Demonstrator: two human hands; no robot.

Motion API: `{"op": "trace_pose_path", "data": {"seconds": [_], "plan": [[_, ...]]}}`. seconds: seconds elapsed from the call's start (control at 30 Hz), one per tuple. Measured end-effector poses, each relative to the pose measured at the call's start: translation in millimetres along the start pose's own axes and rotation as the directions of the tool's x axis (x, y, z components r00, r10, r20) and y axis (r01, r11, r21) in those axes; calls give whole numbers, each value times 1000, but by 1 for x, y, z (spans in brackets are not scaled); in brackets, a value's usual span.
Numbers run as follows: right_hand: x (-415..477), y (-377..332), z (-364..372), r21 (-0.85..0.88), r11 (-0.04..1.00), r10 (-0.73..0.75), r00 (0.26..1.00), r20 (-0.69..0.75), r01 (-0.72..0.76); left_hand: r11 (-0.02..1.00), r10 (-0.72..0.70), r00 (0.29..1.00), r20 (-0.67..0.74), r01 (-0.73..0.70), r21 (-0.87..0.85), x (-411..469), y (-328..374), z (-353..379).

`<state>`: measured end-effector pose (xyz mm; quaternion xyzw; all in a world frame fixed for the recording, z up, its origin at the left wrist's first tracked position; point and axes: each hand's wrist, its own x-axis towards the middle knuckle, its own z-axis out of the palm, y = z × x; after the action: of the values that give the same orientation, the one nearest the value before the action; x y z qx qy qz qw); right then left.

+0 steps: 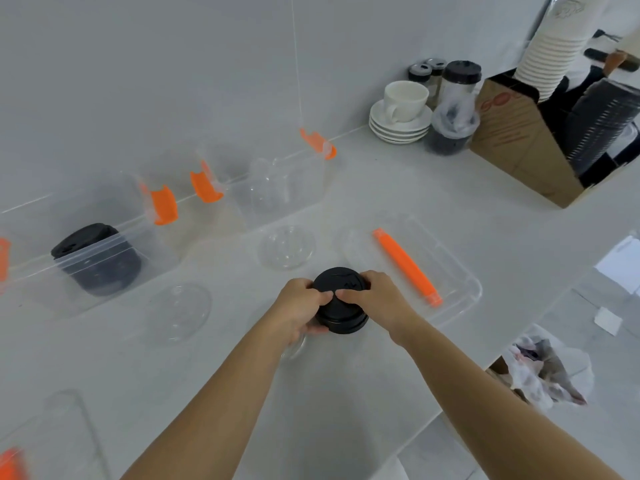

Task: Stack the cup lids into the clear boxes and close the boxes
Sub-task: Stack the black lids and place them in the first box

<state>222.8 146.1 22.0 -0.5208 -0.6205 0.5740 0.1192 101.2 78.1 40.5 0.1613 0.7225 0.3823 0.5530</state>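
Observation:
A short stack of black cup lids (341,299) is held just above the white counter, with my left hand (300,306) and my right hand (375,299) gripping it from both sides. A clear box (104,233) with orange latches stands at the left wall and holds a stack of black lids (95,259). A second clear box (277,188) behind my hands holds clear lids. Its clear cover with an orange latch (408,268) lies flat to the right. Clear dome lids lie loose on the counter (286,247) (180,311).
A white cup on stacked saucers (401,112), jars and a cardboard holder of paper cups (530,140) stand at the back right. The counter edge runs diagonally at the right, with a bag-lined bin (547,372) below. Another clear cover (52,441) sits at the lower left.

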Motion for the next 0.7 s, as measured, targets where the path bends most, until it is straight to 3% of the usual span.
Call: {"op": "trace_pose_path", "data": {"seconds": [0.27,0.7], "plan": [[6,2,6,-204,979,2,1000,11,0,999,-12,999,-30,13,31,7,-7,5],[9,11,8,62,997,38,999,6,-38,991,-89,996,-26,86,-100,8,-7,8]]}}
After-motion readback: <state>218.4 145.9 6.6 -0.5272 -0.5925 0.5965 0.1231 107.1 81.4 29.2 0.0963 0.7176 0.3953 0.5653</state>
